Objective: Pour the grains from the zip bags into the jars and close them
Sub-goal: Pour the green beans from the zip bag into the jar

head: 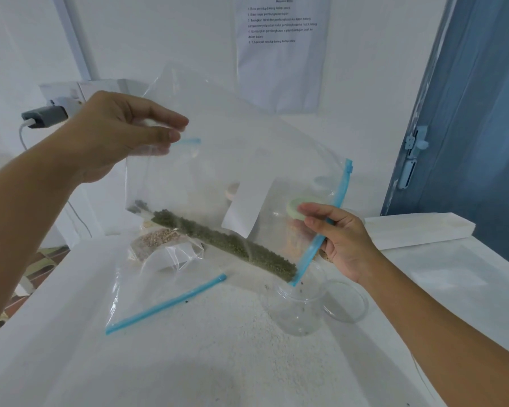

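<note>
Here a white, lightly speckled counter (218, 348) runs up to a white wall, where a printed sheet of instructions (281, 51) is stuck above it; a blue door (467, 113) stands at the right and a grey charger (43, 116) sits in a wall socket at the left. A second clear zip bag (159, 289) with a blue seal lies flat on the counter, holding brownish grains near its far end. The zip bag (232, 177) being worked on is held up in the air over the counter, tilted so its blue zip strip points down to the right. It is clear, bears a white label, and its green grains (227, 242) have gathered in a slanting line along the lower edge, toward the zip. The left hand (115, 133) pinches the bag's upper corner; the right hand (338, 239) grips the blue strip near its lower end. Just under that end stands an open clear jar (299, 306), its clear lid (346, 302) lying beside it.
</note>
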